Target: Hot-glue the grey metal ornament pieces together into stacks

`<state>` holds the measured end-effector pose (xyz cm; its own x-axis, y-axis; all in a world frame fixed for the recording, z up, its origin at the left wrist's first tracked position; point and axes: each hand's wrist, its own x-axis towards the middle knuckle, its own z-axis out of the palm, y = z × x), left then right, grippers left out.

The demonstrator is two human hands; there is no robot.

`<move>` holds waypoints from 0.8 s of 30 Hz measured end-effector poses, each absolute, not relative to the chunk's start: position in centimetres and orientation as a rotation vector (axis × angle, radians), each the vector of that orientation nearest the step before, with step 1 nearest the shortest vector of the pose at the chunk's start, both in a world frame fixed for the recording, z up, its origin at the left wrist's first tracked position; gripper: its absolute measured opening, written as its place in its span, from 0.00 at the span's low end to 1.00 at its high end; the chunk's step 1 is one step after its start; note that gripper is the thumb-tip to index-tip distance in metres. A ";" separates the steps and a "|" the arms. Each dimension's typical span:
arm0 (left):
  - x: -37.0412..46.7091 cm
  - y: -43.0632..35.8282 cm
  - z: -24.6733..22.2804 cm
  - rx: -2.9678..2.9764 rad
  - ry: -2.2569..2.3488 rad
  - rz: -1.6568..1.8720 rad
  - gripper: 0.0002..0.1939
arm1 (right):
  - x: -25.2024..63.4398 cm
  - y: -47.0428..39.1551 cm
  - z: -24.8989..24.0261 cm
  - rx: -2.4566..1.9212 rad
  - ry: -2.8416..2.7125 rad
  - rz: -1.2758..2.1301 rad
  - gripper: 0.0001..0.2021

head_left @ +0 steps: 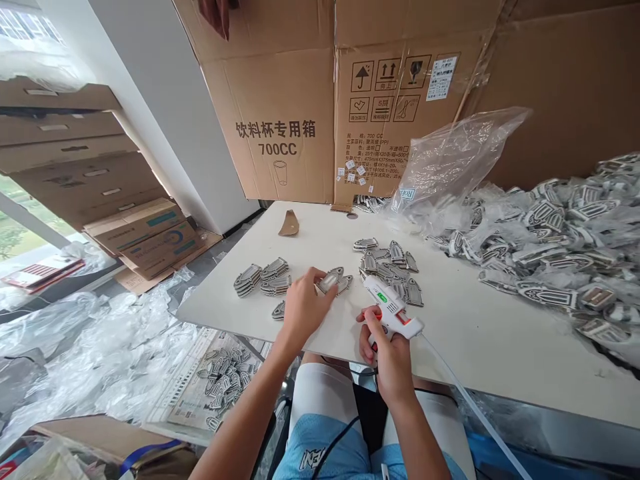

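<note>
My right hand point(387, 347) is wrapped round the grip of a white hot glue gun point(391, 308) with a green display and a long glue stick trailing from its back. Its nozzle points up and left, near a pile of small silver metal frames point(393, 270). My left hand point(309, 300) pinches a pointed silver metal piece point(331, 280) between thumb and fingers, just above the white table point(320, 230). Another such piece lies right beside it. Left of that hand sit stacks of the same pieces point(263, 277), partly hidden behind it.
A big heap of plastic-wrapped metal pieces point(555, 240) covers the table's right side, beside a clear plastic bag point(460, 160). A cardboard box wall point(285, 100) stands at the back. More pieces lie on a low tray point(227, 380) at lower left, near crumpled plastic point(95, 353).
</note>
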<state>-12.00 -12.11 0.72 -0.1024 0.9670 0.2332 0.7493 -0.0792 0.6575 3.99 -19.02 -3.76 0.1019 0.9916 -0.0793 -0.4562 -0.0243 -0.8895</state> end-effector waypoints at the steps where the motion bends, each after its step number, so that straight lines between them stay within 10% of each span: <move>1: -12.2 -12.4 0.8 1.776 1.805 1.034 0.12 | 4.0 -19.0 -3.8 -0.945 -0.748 1.347 0.21; 24: -12.2 -16.2 3.4 1.253 1.295 1.316 0.15 | 4.3 -19.8 -4.1 -1.041 -0.995 1.387 0.22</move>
<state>-12.18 -16.23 3.44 -0.1047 0.9916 0.0759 0.0598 -0.0699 0.9958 4.26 -19.83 -4.13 -0.0320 0.9977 -0.0591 -0.2644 -0.0654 -0.9622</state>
